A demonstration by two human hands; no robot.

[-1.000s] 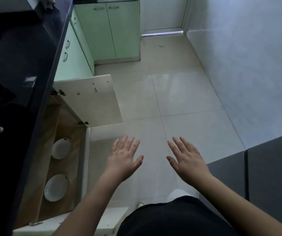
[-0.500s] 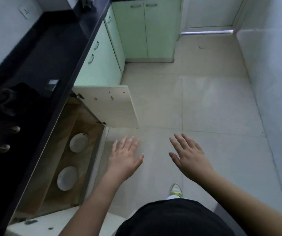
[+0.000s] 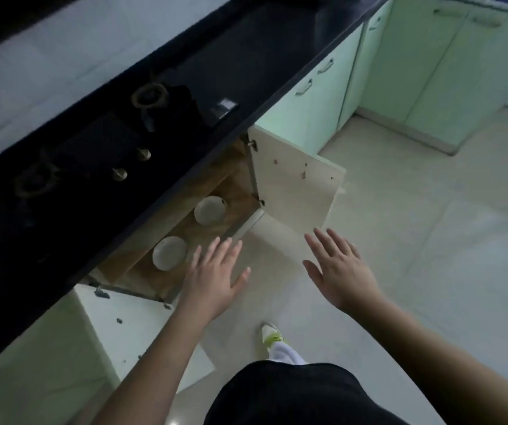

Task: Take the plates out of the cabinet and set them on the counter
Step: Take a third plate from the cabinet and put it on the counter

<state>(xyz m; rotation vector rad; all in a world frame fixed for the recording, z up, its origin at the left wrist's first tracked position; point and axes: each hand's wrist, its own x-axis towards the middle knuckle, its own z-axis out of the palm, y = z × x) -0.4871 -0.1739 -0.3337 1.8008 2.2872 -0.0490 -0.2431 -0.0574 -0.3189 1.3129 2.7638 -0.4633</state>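
Observation:
Two white plates lie on the wooden floor of the open lower cabinet [image 3: 216, 191]: a near plate [image 3: 169, 253] and a far plate [image 3: 209, 210]. My left hand [image 3: 216, 279] hovers flat with fingers spread, just right of the near plate and apart from it. Over the floor tiles, in front of the open right door, my right hand [image 3: 343, 271] is also spread and empty. The black counter [image 3: 246, 65] runs diagonally above the cabinet.
Both cabinet doors stand open: the right door [image 3: 295, 182] juts into the floor space and the left door [image 3: 130, 329] lies below my left arm. A gas hob with burners [image 3: 150, 96] and knobs [image 3: 120, 173] sits on the counter. Green cabinets [image 3: 430, 72] line the far corner.
My view has swung left toward the cabinet. Both hands have come closer to the opening, the left one now beside the near plate. The plates have not moved.

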